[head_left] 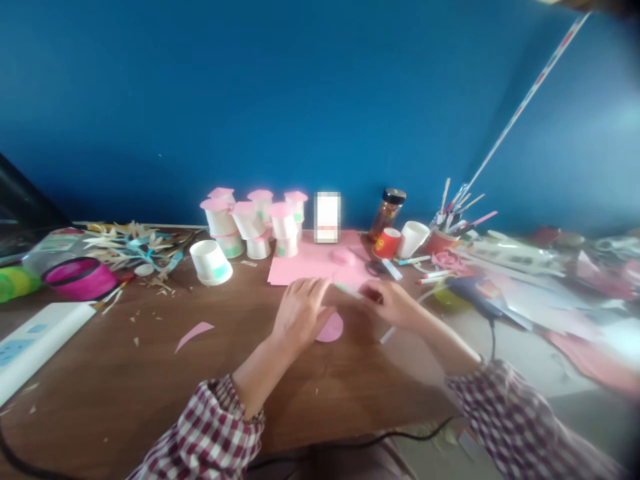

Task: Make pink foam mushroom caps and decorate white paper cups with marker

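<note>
- Nearest us, our checked, gathered cloth sleeves [210, 420] ended at the forearms, which angled inward over the brown, wood-grained desk [200, 387].
- We had our left hand [300, 310] palm down, its thumb over the smooth, round pink paper disc [330, 328]; we could not tell whether its grip was closed.
- Our right hand [387, 300] came in from the right, fingers curled in a narrow grip at one end of a slim pale stick [349, 291], which slanted between our hands.
- A curved pink paper scrap [194, 335] lay to the left.
- Beyond our hands we had flat pink sheets [300, 267], with an open white cup [211, 263] to their left.
- Farther back stood stacked white cups [247, 223] with pink paper tops, before a flat blue wall [320, 100].
</note>
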A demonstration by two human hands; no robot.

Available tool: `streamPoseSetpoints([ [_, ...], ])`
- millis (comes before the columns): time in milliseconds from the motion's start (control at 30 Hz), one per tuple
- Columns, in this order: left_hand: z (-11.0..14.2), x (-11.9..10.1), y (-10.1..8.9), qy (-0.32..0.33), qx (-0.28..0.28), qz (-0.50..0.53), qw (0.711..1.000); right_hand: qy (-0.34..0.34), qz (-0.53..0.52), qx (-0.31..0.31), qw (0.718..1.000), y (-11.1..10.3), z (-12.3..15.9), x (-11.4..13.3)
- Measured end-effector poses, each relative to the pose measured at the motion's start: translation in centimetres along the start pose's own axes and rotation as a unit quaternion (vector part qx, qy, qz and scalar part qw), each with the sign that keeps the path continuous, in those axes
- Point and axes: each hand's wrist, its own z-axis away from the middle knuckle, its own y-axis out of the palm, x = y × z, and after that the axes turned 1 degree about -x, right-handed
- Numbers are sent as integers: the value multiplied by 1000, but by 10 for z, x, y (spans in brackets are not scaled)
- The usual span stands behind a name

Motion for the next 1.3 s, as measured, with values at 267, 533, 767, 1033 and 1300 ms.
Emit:
streamPoseSetpoints([
  [267,-1,4,-3,20,34,-12,999,-70,69,-24,995,20,-6,35],
  [533,-2,5,-4,-66,24,-74,995,-121,122,-113,979,20,-20,35],
  [767,-2,11,-5,-221,-39,149,963,22,-64,-349,935,35,-19,28],
  [1033,-2,5,-1,-170,-71,202,962,57,-288,-211,932,49,-21,32],
  [1300,0,2,3,-116,-42,156,980,64,-355,-201,911,48,-24,26],
])
